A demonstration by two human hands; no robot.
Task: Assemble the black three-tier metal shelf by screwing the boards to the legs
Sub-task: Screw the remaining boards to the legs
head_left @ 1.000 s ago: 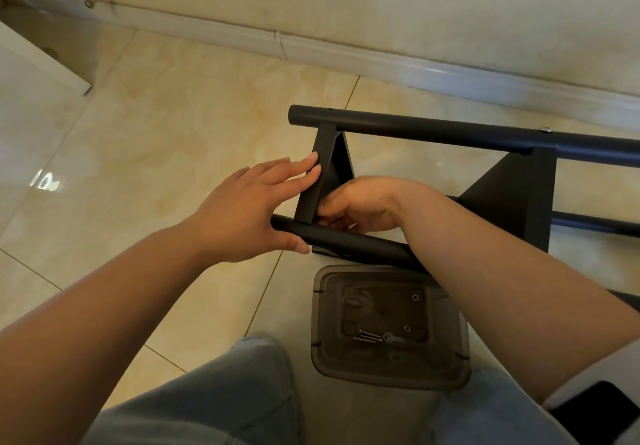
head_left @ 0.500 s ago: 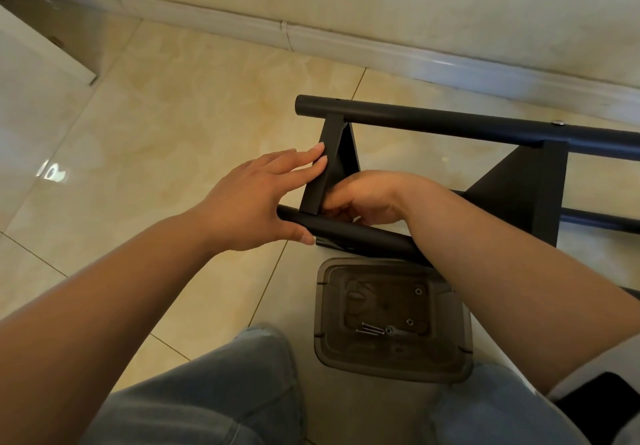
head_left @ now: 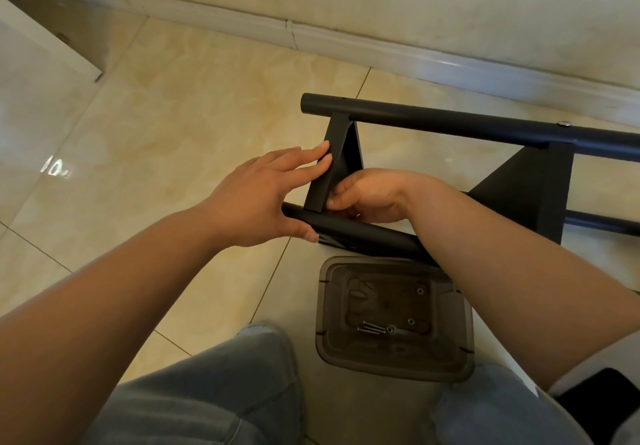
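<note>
at the board [head_left: 332,164], left hand [head_left: 256,198] presses.

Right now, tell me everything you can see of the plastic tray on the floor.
The tray is a smoky, see-through plastic dish, roughly square with rounded corners and a raised rim. It lies flat on the tiled floor between the person's knees, just below the shelf's near leg. Inside lie a few long screws side by side and some small round fittings. The right forearm crosses above its upper right corner; whether they touch cannot be told.
</note>
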